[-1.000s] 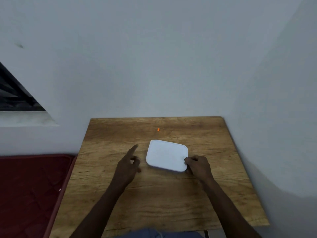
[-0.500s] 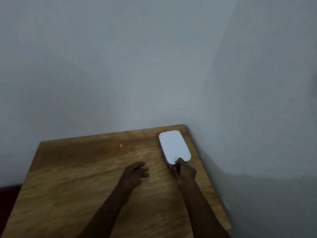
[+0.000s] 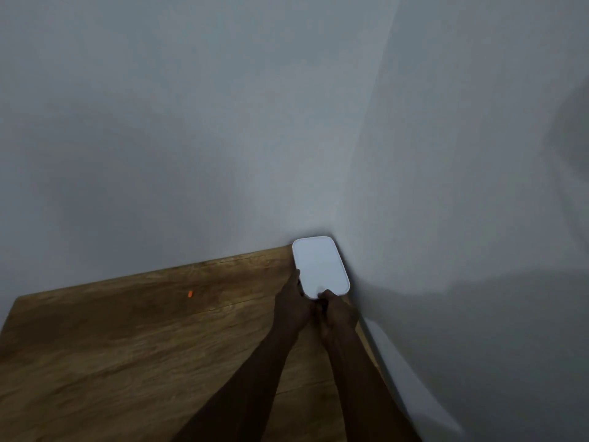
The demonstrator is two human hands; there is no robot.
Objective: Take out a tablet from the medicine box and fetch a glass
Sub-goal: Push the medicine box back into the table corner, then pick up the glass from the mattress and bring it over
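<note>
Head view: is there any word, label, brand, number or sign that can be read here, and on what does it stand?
None can be read.
White medicine box: its lid is plain, no print shows.
Orange tablet: too small to show any marking.
Wooden table and the walls: no text or sign.
</note>
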